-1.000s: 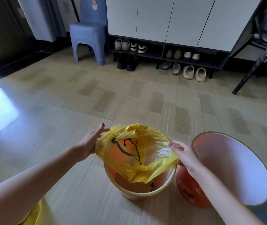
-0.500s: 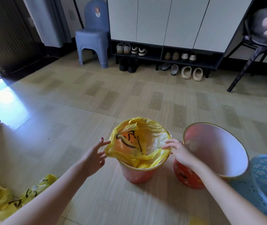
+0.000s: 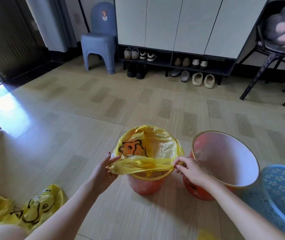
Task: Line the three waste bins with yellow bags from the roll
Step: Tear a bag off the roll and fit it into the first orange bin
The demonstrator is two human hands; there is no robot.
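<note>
Lining the first of three bins

Three bins stood on the floor: blue bin (image 3: pixel 280 196), wide orange bin (image 3: pixel 224 163), small orange bin (image 3: pixel 145 184). One thin, slippery yellow bag (image 3: pixel 148 148) sat in the small one; left hand (image 3: pixel 103 170) and right hand (image 3: pixel 188 170) pinched its near hem, best gripped there. More bags (image 3: pixel 25 208) lay left.

Yellow plastic bag (image 3: pixel 147 149): formerly bunched above the small orange plastic bin (image 3: pixel 145 183); far edge now over the rim, near edge pulled taut across the mouth.
Your left hand (image 3: pixel 103 170): was open beside the bag; now pinches its near-left edge.
Your right hand (image 3: pixel 188 168): now pinches the near-right edge.
</note>
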